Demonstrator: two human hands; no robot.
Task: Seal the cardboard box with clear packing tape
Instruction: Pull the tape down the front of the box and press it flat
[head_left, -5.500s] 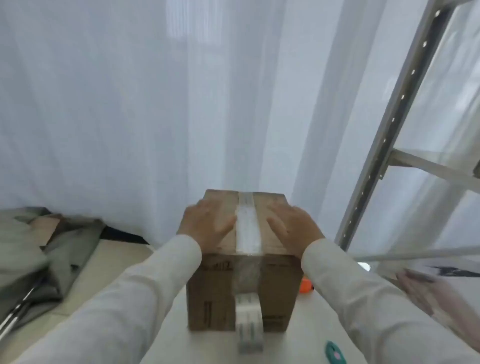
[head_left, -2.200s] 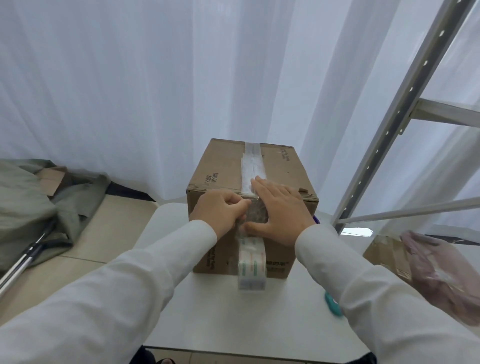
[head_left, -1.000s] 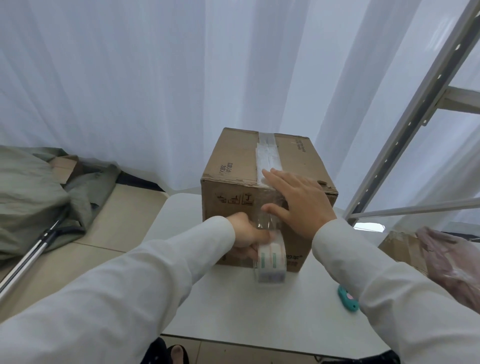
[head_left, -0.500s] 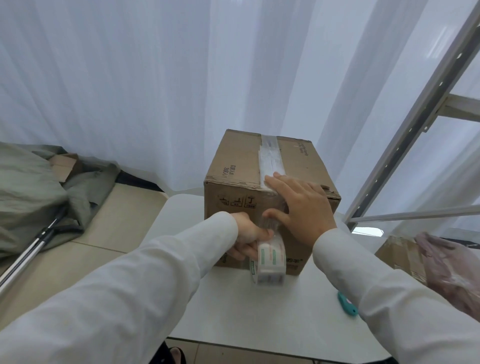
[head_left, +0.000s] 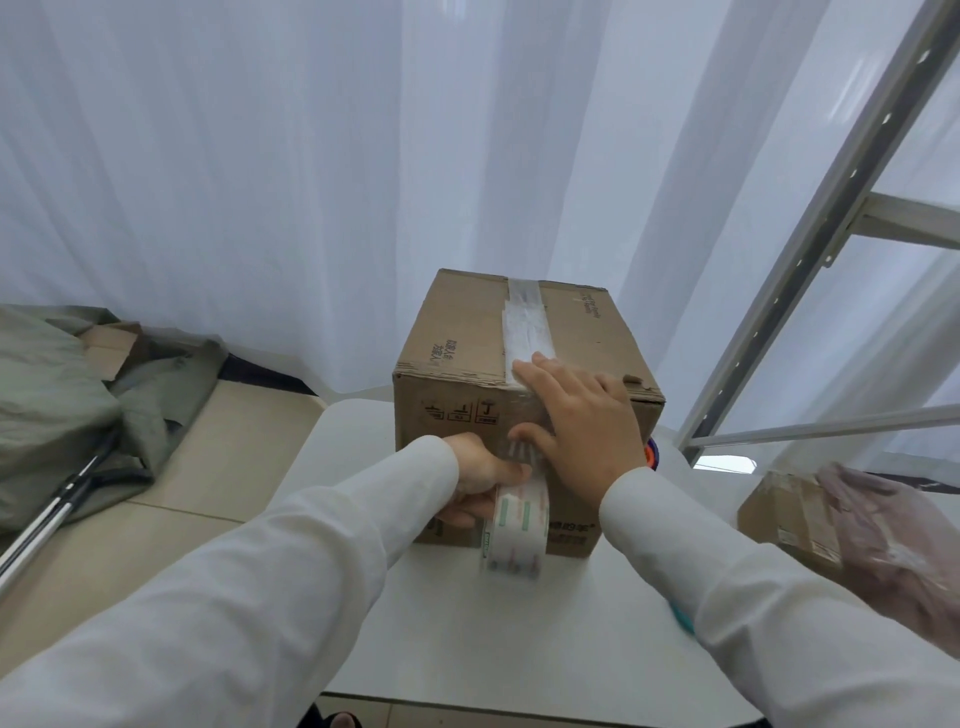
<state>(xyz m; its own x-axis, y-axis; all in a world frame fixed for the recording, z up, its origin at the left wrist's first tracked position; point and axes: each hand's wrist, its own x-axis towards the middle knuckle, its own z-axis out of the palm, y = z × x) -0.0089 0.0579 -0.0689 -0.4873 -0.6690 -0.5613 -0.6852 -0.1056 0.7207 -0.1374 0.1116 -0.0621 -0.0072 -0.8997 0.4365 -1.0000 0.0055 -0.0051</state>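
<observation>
Head view: cardboard box sits on the white table, far side toward the curtain. Clear tape strip already runs along the top centre seam and over the near top edge.

Change since about two seconds ago: both hands were together at the near top edge then; now the left hand has dropped down the front face and is clenched around the tape roll, which hangs low against the front panel, close to the table. Over the last second the roll has barely moved. The right hand lies flat and open, gripping nothing, with its fingers over the top edge and its thumb on the stretched tape just above the roll.

Read: top seam is done and the tail is being run down the front face. Right hand looks to be anchoring the tape so it can be pulled taut and torn or cut. A teal object, possibly a cutter, peeks out behind the right sleeve; can't tell for sure.

Risk: tape wrinkling or lifting off the edge if the anchor slips while the roll is pulled.

Off to the side: metal shelf frame on the right, grey-green fabric on the floor on the left.
</observation>
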